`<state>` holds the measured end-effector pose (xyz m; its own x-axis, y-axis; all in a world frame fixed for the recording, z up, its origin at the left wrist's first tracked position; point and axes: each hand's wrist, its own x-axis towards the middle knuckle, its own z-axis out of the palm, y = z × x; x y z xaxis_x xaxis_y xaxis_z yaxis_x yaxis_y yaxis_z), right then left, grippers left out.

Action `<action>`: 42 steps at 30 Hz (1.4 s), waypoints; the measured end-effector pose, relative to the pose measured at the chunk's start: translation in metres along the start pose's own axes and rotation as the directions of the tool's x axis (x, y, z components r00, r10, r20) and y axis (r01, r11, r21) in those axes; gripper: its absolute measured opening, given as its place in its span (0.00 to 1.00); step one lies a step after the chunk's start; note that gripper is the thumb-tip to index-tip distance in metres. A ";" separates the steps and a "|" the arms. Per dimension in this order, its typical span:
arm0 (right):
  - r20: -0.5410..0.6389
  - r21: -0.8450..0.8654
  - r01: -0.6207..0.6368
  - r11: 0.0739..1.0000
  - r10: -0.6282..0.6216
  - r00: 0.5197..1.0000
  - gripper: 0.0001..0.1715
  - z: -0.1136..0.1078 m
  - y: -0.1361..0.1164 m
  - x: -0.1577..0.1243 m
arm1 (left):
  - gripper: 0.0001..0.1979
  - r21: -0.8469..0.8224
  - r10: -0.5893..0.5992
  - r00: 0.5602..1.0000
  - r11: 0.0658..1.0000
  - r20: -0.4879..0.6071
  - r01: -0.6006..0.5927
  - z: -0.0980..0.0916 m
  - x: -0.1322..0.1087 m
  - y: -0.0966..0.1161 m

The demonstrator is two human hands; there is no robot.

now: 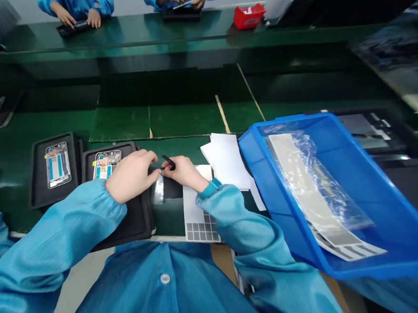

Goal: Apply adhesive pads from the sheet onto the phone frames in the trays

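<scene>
A clear strip (158, 191) is met by the fingertips of both hands above the worktop (173, 217).
A slim dark tool (168, 162) is held in the right hand (184, 171); whether the strip is pinched by the left hand (131, 175) cannot be told. A phone frame (105, 164), partly covered by the left hand, is carried in a black tray (129, 224).

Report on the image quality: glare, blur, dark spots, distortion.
Head view: glare streaks the crinkled plastic in the blue bin; the far green bench mirrors blue sleeves; the upper right corner sinks into near-black; things at the right edge look smeared; the left hand and right hand are readable, but the shiny clear strip below their fingers lacks detail; the wide lens seems to stretch the bin.
</scene>
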<state>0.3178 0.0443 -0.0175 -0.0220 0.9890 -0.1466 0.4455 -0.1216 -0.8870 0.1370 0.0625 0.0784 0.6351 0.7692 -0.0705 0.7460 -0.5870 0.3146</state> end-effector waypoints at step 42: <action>-0.530 0.292 0.398 0.870 -0.199 0.824 0.11 -0.034 -0.001 -0.101 | 0.03 -0.380 0.074 0.992 0.918 -0.106 -0.109 0.022 0.008 0.028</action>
<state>0.3499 -0.0527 0.0125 0.3672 0.8845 0.2878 0.1173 0.2628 -0.9577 0.1676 0.0461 0.0656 0.6637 0.7460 0.0537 0.5396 -0.5273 0.6564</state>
